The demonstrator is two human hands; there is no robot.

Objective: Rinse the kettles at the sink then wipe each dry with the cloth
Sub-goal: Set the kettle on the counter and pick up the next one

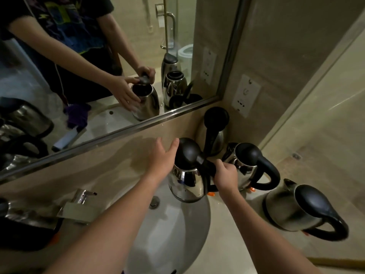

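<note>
Polished steel with a black lid, the held kettle (187, 175) hangs at the far right edge of the white sink (177, 234), above its rim. The right hand (225, 175) is curled round the kettle's black handle, while the left hand (162, 157) lies with straight fingers against the lid and the kettle's left side. The lid is down, so what the kettle holds cannot be told. On the counter (227, 244) to the right stand three more kettles: a tall one (214, 131) in the corner with its lid up, a second one (250, 165) just behind the right hand, and a nearer one (302, 210) with its lid closed. A chrome tap (83, 196) sits left of the basin, and the mirror (98, 66) shows a purple cloth (77, 113).
</note>
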